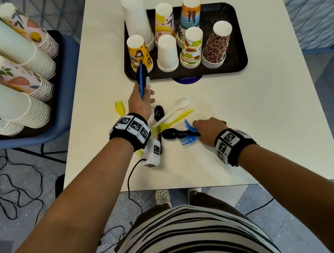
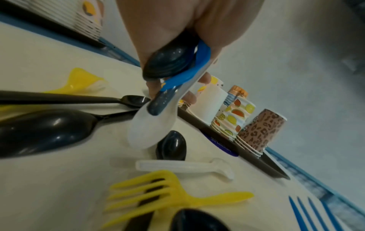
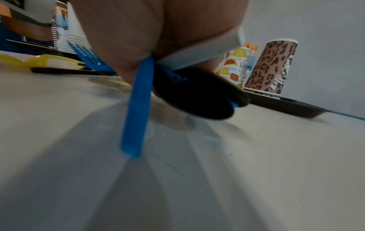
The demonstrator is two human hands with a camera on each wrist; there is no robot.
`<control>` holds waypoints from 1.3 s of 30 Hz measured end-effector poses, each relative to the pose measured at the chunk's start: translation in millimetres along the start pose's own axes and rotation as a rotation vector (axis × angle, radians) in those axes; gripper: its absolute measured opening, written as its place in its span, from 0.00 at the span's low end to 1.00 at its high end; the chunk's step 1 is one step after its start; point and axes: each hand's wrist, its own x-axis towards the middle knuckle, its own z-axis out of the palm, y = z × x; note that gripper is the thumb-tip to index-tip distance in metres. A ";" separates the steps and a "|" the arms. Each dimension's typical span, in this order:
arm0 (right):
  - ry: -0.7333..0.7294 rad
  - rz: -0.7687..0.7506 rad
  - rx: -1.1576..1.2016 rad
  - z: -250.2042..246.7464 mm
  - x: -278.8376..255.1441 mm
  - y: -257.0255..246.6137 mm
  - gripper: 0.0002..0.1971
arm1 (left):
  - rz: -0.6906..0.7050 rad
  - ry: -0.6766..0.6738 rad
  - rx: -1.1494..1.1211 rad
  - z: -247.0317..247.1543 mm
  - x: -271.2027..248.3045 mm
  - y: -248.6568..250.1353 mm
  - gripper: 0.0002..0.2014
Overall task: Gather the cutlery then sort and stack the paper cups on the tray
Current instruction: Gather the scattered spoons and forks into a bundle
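A black tray (image 1: 235, 36) sits on the far part of the white bench (image 1: 264, 116). Paper cups (image 1: 186, 48) stand upside down on it in small stacks.

The loose cutlery (image 1: 171, 119) lies in a pile on the bench, on the near side of the tray. There are yellow, black, white and blue pieces in it.

The left hand (image 1: 140, 103) is between the tray and the pile. Its fingers are curled tight around a bunch of cutlery: a blue handle (image 1: 141, 81), a black spoon (image 2: 168, 64) and a white spoon (image 2: 152, 125).

The right hand (image 1: 208, 130) rests on the bench at the near right edge of the pile, farther from the tray. It holds a bunch too: a blue fork (image 1: 188, 139), a black spoon bowl (image 3: 195, 96) and a white piece (image 3: 199, 54).

A yellow fork (image 1: 119, 107) lies just beside the left hand.
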 end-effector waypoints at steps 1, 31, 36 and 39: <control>0.000 0.012 0.028 -1.1 -2.3 0.5 0.13 | -0.011 0.020 -0.046 -1.4 0.5 -0.1 0.14; 0.079 -0.100 0.037 -18.6 60.4 -16.3 0.20 | -0.198 -0.225 1.012 -26.9 0.3 -34.5 0.13; 0.065 -0.084 -0.072 -19.4 60.6 -18.5 0.13 | -0.203 -0.260 1.012 -20.3 1.3 -28.6 0.12; 0.068 -0.090 -0.139 -20.6 57.6 -18.0 0.12 | -0.176 -0.261 0.979 -20.2 3.2 -25.1 0.14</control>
